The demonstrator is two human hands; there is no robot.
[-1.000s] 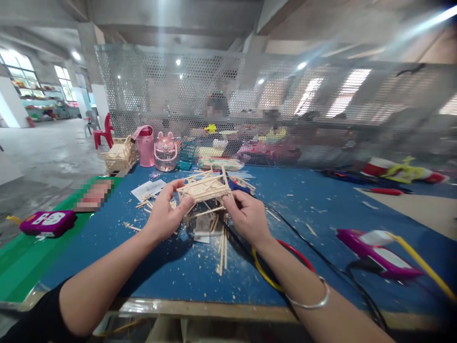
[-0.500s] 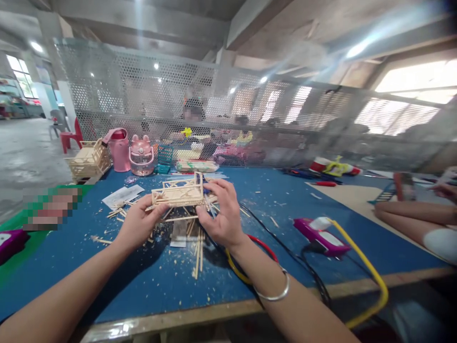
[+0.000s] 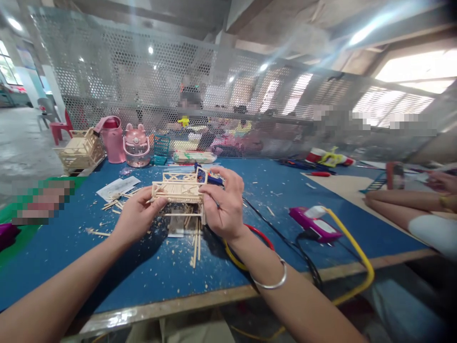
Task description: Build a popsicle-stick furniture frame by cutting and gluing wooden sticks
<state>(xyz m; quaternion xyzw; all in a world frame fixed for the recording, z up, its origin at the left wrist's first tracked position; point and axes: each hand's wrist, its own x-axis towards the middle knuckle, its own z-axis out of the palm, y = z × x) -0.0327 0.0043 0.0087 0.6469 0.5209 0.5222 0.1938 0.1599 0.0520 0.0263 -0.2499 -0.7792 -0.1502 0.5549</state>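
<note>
Between two hands (image 3: 137, 214) (image 3: 225, 205), one wooden frame (image 3: 180, 191)

From afar, I see a pink flask (image 3: 113, 143) beside an eared pink bottle (image 3: 137, 140) at left, a red chair (image 3: 61, 128) farther left, perforated mesh (image 3: 117, 76) across the upper frame, and a bright window (image 3: 416, 71) at upper right.

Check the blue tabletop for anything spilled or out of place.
Pale wooden crumbs and thin, loose wooden sticks lie strewn across the blue tabletop, around the pale wooden stick frame in the left hand. That looks messy against the plastic-wrapped stick bundle at the back.
</note>
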